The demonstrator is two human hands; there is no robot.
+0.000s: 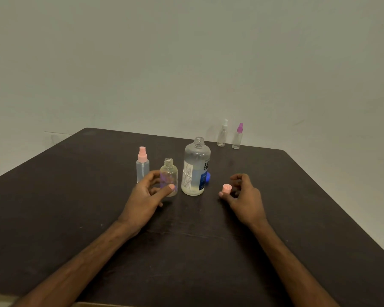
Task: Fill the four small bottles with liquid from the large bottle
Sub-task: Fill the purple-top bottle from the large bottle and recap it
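Note:
The large clear bottle (195,167) stands uncapped at mid-table, with liquid in its lower part and a white and blue label. Its blue cap (207,176) lies just behind it on the right. To its left stands a small uncapped bottle (169,173), and my left hand (148,196) grips it, thumb in front and fingers behind. A small spray bottle with a pink top (142,163) stands further left. My right hand (242,196) pinches a pink cap (227,188) just above the table. Two more small spray bottles, white-topped (222,134) and magenta-topped (238,136), stand at the far edge.
The dark table (297,207) ends at a plain pale wall at the back and drops off along its right side. A pale strip of something (0,301) shows at the bottom left corner.

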